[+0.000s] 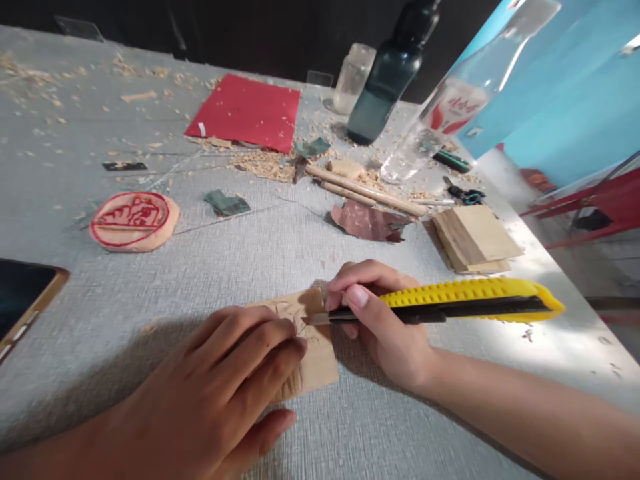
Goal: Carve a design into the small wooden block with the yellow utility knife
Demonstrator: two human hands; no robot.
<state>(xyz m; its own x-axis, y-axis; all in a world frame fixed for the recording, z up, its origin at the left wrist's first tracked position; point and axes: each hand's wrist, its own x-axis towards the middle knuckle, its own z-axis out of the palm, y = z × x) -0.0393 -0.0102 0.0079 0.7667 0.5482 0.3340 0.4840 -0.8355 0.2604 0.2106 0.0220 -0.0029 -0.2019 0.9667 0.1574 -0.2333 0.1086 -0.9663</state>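
Observation:
A small flat piece of wood (320, 363) with dark carved or drawn lines lies on the table in front of me. My left hand (235, 380) holds it down, its slightly bent fingers across the top and its thumb by the near edge; much of the wood is hidden under them. My right hand (385, 320) is closed around a yellow and black utility knife (465, 303) near its front end. The blade points left, its tip at the marked face of the wood, close to my left fingertips.
A round red-marked carving (135, 221) and a phone (27, 300) lie to the left. Wooden sticks (367, 190), sandpaper scraps (370, 221), stacked wood blocks (475, 237) and shavings lie farther back. Bottles (387, 80) and red paper (247, 110) are behind. The table's edge (565, 273) runs along the right.

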